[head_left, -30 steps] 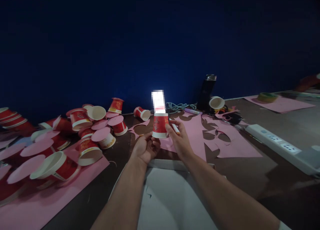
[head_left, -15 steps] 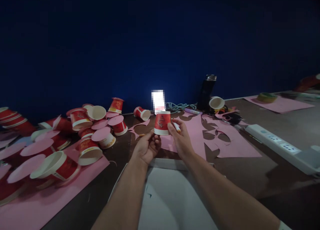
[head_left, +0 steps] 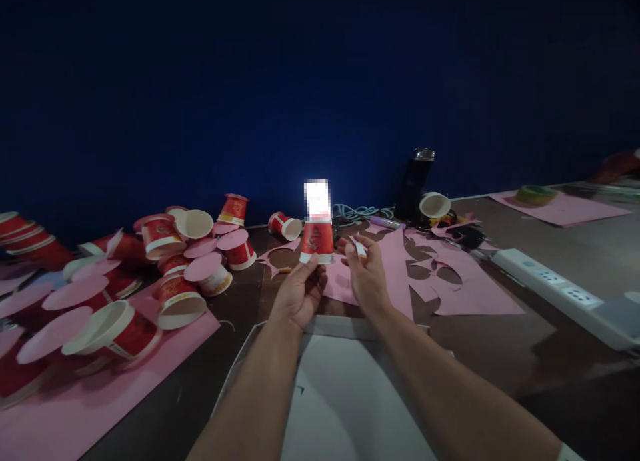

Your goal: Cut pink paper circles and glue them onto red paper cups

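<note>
A dark blue wall is set behind a dim, dark brown table. At mid-view, in front of a bright, pixelated rectangle, a red paper cup with a white rim and a printed motif is held upside down, its wide mouth facing down.

The cup is held low at its rim by the left hand: the thumb is laid on the near side, while the other fingers are curled below, and how far they reach inside cannot be told. A slim white-and-orange stick is pinched in the right hand, its fingers closed narrowly, just beside the cup. Whether the stick is capped cannot be told.

For steady handling, the rim is judged the best place to be gripped, since the thin wall could be dented by a hard squeeze. The printed side should be left uncovered, and the stick's end should be angled clear of the paper unless contact is wanted.

Beneath the arms a shallow white box is placed; to its left, red paper cups and flat pink paper discs are heaped, and beyond the hands a cut pink sheet is spread.
</note>
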`<state>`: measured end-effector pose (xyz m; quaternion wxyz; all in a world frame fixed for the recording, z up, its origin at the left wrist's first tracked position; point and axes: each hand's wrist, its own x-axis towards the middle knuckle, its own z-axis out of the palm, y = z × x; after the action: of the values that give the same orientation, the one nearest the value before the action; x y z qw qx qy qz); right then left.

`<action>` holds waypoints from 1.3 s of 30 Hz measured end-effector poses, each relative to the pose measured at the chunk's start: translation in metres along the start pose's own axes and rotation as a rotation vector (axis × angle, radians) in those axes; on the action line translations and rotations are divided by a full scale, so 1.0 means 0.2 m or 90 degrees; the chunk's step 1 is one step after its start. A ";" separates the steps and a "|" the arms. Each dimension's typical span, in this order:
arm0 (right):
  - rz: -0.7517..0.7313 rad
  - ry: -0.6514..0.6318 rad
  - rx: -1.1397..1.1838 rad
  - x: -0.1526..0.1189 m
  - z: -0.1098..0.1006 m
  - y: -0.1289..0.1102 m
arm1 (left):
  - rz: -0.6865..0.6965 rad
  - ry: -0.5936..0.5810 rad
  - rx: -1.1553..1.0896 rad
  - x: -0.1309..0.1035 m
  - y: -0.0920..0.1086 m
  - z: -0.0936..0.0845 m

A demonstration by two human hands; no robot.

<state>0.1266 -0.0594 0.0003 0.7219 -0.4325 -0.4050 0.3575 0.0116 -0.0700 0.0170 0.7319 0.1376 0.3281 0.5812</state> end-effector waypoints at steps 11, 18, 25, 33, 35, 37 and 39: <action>-0.302 -0.089 -0.151 -0.11 -0.04 -0.10 | 0.011 0.016 -0.073 0.01 0.02 0.01; -0.333 -0.134 -0.253 -0.12 -0.04 -0.11 | 0.024 0.010 -0.054 0.00 0.02 0.01; -0.340 -0.162 -0.281 -0.13 -0.04 -0.11 | 0.027 0.016 -0.065 -0.01 0.02 0.03; -0.359 -0.163 -0.295 -0.13 -0.04 -0.11 | 0.030 0.021 -0.075 -0.02 0.02 0.03; -0.360 -0.163 -0.295 -0.13 -0.03 -0.11 | 0.028 0.020 -0.070 -0.02 0.02 0.03; -0.358 -0.161 -0.299 -0.13 -0.03 -0.11 | 0.027 0.014 -0.060 -0.02 0.02 0.03; -0.355 -0.159 -0.303 -0.13 -0.03 -0.11 | 0.031 0.007 -0.050 -0.02 0.02 0.03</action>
<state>0.1253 -0.0922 0.0113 0.6160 -0.4143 -0.6635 0.0933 0.0120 -0.0714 0.0253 0.7204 0.1134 0.3058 0.6121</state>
